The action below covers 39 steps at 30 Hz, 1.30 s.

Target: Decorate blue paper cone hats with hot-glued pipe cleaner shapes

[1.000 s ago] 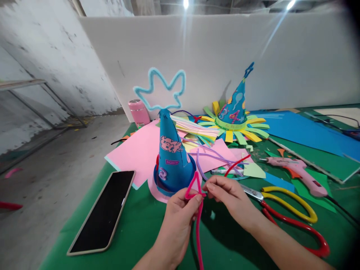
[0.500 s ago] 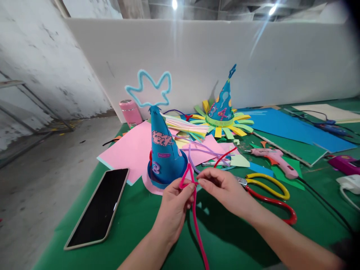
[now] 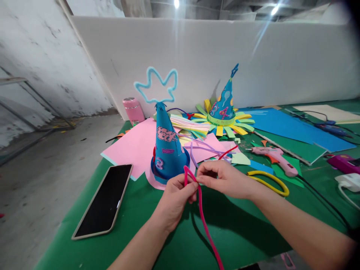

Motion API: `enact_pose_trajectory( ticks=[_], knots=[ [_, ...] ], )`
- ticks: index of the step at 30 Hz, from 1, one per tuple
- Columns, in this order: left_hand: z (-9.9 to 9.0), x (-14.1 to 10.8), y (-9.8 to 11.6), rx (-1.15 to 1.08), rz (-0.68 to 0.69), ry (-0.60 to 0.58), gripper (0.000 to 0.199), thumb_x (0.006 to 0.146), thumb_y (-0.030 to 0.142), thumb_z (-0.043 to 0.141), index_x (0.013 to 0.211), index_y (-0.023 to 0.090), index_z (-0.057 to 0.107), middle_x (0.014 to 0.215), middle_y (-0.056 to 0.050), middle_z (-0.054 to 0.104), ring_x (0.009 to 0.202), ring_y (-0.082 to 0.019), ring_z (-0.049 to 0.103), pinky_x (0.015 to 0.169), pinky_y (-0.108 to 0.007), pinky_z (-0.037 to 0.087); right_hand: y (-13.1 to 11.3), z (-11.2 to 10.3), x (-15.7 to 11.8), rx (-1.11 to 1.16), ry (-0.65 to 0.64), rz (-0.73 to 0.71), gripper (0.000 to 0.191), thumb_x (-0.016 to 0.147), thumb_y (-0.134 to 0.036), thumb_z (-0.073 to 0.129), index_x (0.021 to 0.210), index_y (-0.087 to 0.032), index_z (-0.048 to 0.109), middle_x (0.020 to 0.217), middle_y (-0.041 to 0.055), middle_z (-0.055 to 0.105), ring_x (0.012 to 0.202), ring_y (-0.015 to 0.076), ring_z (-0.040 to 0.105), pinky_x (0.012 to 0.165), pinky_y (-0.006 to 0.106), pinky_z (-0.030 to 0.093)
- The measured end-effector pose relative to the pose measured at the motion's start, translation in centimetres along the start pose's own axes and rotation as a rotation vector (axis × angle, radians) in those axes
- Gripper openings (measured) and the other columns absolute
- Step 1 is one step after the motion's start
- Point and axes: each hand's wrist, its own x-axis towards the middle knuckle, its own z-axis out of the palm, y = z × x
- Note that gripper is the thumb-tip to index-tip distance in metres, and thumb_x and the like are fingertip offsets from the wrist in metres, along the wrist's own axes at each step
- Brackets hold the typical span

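Both left hand (image 3: pixel 176 200) and right hand (image 3: pixel 226 180) pinch the pink pipe cleaner (image 3: pixel 204 222), its bent top (image 3: pixel 189 171) narrower than before.

- Pink pipe cleaner (image 3: pixel 206 229): thin, fuzzy, pinched by the left fingers (image 3: pixel 188 191), with the right fingertips (image 3: pixel 203 180) closed on it just beside them.
- Upper part: bent into a narrow peak above the left fingers.
- Tail: long, curving down below both.

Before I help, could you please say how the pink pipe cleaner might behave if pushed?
The pink pipe cleaner probably flexes easily yet holds a bend, given the sharp fold above the left hand. It looks light, being so thin.
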Motion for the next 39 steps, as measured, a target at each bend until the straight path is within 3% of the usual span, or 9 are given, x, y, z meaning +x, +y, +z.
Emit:
enact_pose_trajectory(
  ticks=[2, 4, 7, 11, 15, 19, 22, 27, 39],
  knots=[
    [-0.1, 0.1, -0.1, -0.034, 0.045, 0.093, 0.012, 0.067, 0.019, 0.060, 0.059, 0.014, 0.054, 0.044, 0.005, 0.047, 0.044, -0.005, 0.039, 0.045, -0.016, 0.029, 0.4, 1.1, -0.1, 0.135, 0.101, 0.081, 0.018, 0.081, -0.031, 0.047, 0.072, -0.015, 0.051, 0.064, -0.0028, 0.047, 0.056, 0.0083, 0.041, 0.051, 0.020, 0.034],
    [-0.2, 0.2, -0.2, -0.047, 0.089, 0.147, 0.012, 0.067, 0.019, 0.060, 0.059, 0.013, 0.053, 0.046, 0.005, 0.047, 0.045, -0.005, 0.039, 0.046, -0.017, 0.030, 0.7, 2.3, -0.4, 0.293, 0.095, 0.149, 0.023, 0.081, -0.036, 0.046, 0.073, -0.014, 0.051, 0.066, -0.0016, 0.049, 0.059, 0.0091, 0.045, 0.054, 0.021, 0.036],
    [-0.2, 0.1, -0.2, 0.009, 0.109, 0.125, 0.010, 0.067, 0.020, 0.060, 0.060, 0.013, 0.055, 0.049, 0.004, 0.047, 0.047, -0.005, 0.039, 0.047, -0.018, 0.031, 0.9, 3.4, -1.0, 0.436, 0.040, 0.206, 0.032, 0.081, -0.042, 0.044, 0.066, -0.014, 0.050, 0.059, -0.0023, 0.049, 0.053, 0.0086, 0.045, 0.051, 0.020, 0.034],
    [0.1, 0.0, -0.4, 0.103, 0.118, 0.140, 0.013, 0.067, 0.020, 0.060, 0.058, 0.013, 0.055, 0.047, 0.005, 0.046, 0.046, -0.006, 0.039, 0.046, -0.018, 0.030, 1.4, 3.2, -1.4, 0.399, 0.074, 0.258, 0.032, 0.081, -0.042, 0.046, 0.063, -0.015, 0.047, 0.052, -0.0052, 0.043, 0.047, 0.0065, 0.038, 0.046, 0.019, 0.028],
    [0.4, 0.1, -0.7, 0.094, 0.104, 0.144, 0.014, 0.067, 0.019, 0.060, 0.057, 0.013, 0.054, 0.046, 0.005, 0.045, 0.045, -0.005, 0.038, 0.045, -0.018, 0.029, 1.6, 2.8, -1.6, 0.525, 0.060, 0.255, 0.019, 0.079, -0.034, 0.052, 0.077, -0.017, 0.043, 0.060, -0.0059, 0.045, 0.053, 0.0072, 0.046, 0.051, 0.020, 0.034],
    [0.4, 0.1, -1.0, 0.055, 0.073, 0.078, 0.013, 0.069, 0.021, 0.059, 0.059, 0.013, 0.054, 0.048, 0.003, 0.050, 0.046, -0.006, 0.041, 0.046, -0.019, 0.029, 1.3, 2.9, -1.6, 0.672, 0.015, 0.286, 0.019, 0.082, -0.031, 0.048, 0.093, -0.018, 0.039, 0.067, -0.0034, 0.053, 0.061, 0.0092, 0.054, 0.054, 0.020, 0.037],
    [0.4, 0.1, -1.2, 0.064, 0.057, 0.069, 0.013, 0.069, 0.024, 0.059, 0.064, 0.013, 0.056, 0.051, 0.002, 0.052, 0.047, -0.007, 0.041, 0.047, -0.019, 0.029, 1.1, 3.0, -1.5, 0.631, 0.053, 0.294, 0.019, 0.083, -0.033, 0.044, 0.096, -0.019, 0.042, 0.064, -0.0043, 0.051, 0.055, 0.0081, 0.053, 0.051, 0.020, 0.040],
    [0.3, 0.0, -1.0, 0.045, 0.032, 0.093, 0.013, 0.068, 0.024, 0.060, 0.063, 0.013, 0.056, 0.050, 0.003, 0.049, 0.048, -0.006, 0.039, 0.046, -0.018, 0.029, 1.4, 3.2, -1.2, 0.533, 0.135, 0.265, 0.017, 0.082, -0.035, 0.046, 0.085, -0.019, 0.046, 0.060, -0.0049, 0.049, 0.050, 0.0072, 0.048, 0.045, 0.018, 0.041],
    [0.1, 0.3, -0.6, 0.056, -0.068, 0.022, 0.015, 0.068, 0.027, 0.061, 0.067, 0.014, 0.055, 0.053, 0.003, 0.051, 0.048, -0.007, 0.043, 0.046, -0.019, 0.033, 1.4, 2.5, -1.4, 0.327, 0.075, 0.171, 0.013, 0.086, -0.027, 0.039, 0.079, -0.018, 0.045, 0.062, -0.0041, 0.047, 0.051, 0.0063, 0.045, 0.045, 0.017, 0.038]
  ],
)
